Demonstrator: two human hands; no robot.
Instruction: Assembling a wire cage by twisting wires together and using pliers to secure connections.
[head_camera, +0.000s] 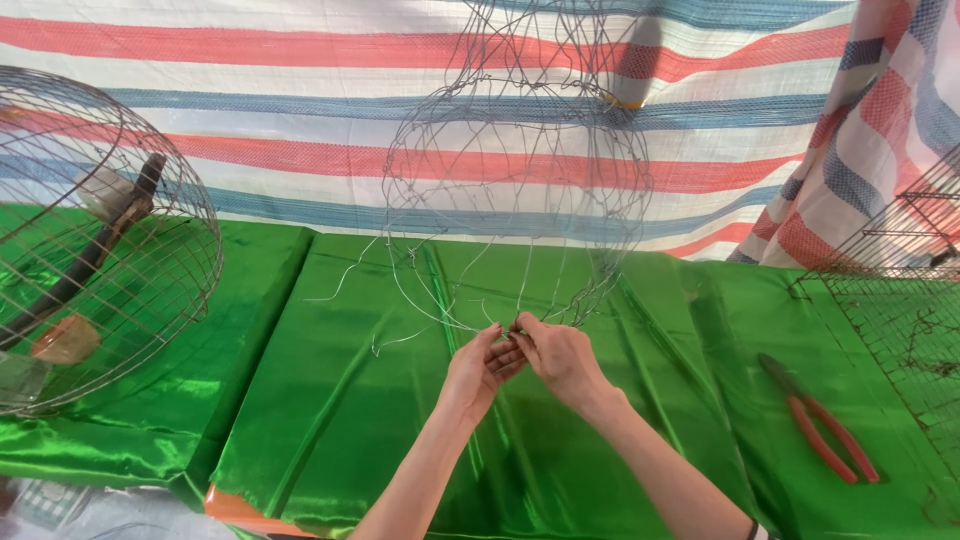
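Note:
A loose, rounded frame of thin wire (520, 170) hangs in front of me above the green satin cloth (350, 400). Its lower strands come together at my fingers. My left hand (478, 368) and my right hand (560, 355) meet at the bottom of the frame, fingertips pinched on the wire ends there. Several free wire ends stick out to the left of my hands. Both forearms reach in from the bottom edge.
A finished round wire cage (100, 240) with a dark rod inside stands at the left. Red-handled pliers (825, 425) lie on the cloth at the right. A flat wire mesh panel (900, 300) sits at the far right. A striped tarp (300, 120) hangs behind.

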